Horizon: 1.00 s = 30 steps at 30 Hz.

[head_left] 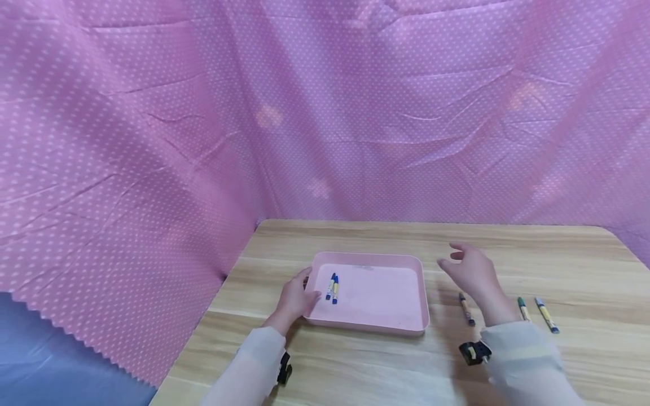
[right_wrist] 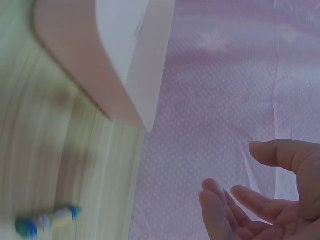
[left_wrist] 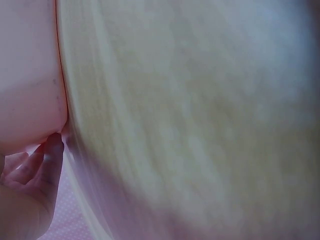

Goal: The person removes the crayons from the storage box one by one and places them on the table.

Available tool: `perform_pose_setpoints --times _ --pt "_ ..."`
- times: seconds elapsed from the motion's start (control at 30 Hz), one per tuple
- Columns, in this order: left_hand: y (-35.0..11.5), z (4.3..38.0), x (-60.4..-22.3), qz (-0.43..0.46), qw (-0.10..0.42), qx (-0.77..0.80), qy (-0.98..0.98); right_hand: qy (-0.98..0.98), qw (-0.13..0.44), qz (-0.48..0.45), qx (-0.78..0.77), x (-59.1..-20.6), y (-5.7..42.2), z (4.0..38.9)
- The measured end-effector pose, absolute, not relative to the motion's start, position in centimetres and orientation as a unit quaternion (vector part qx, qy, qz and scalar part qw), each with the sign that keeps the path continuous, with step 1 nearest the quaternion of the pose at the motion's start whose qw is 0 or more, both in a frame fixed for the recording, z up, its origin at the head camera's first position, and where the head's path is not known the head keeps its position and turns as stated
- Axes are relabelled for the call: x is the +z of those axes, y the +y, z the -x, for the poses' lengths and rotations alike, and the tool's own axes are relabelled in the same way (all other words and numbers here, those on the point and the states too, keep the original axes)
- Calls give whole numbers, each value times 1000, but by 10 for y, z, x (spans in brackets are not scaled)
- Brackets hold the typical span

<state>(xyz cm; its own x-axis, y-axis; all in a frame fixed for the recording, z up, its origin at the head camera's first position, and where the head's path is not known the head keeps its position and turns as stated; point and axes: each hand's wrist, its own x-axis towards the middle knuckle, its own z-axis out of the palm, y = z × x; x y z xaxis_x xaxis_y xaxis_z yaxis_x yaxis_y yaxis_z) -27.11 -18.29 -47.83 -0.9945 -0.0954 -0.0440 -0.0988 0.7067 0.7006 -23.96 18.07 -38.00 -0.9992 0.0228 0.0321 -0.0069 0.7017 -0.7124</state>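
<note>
A shallow pink tray lies on the table. My left hand holds its left side, thumb over the rim and fingers along the outer wall. In the left wrist view the fingertips meet the tray wall. Two blue crayons with pale wrappers lie side by side inside the tray, near that thumb. To the right of the tray my right hand hovers above the table, holding nothing. In the right wrist view its thumb and fingers are spread apart.
A dark-tipped crayon lies below the right hand. Further right are a green-tipped crayon, partly behind the forearm, and a pale-tipped one. Pink dotted cloth hangs behind the wooden table and along its left side.
</note>
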Motion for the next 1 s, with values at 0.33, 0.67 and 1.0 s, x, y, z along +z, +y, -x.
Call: perform_pose_setpoints --times 0.33,0.67,1.0 --pt "-186 269 -480 48 -1 366 929 -903 1 -5 429 -390 126 258" --pt "-179 269 -481 57 -4 378 924 -891 5 -24 453 -405 90 271" --pt "-185 268 -479 59 -5 377 924 -893 -22 -25 448 -423 57 276"
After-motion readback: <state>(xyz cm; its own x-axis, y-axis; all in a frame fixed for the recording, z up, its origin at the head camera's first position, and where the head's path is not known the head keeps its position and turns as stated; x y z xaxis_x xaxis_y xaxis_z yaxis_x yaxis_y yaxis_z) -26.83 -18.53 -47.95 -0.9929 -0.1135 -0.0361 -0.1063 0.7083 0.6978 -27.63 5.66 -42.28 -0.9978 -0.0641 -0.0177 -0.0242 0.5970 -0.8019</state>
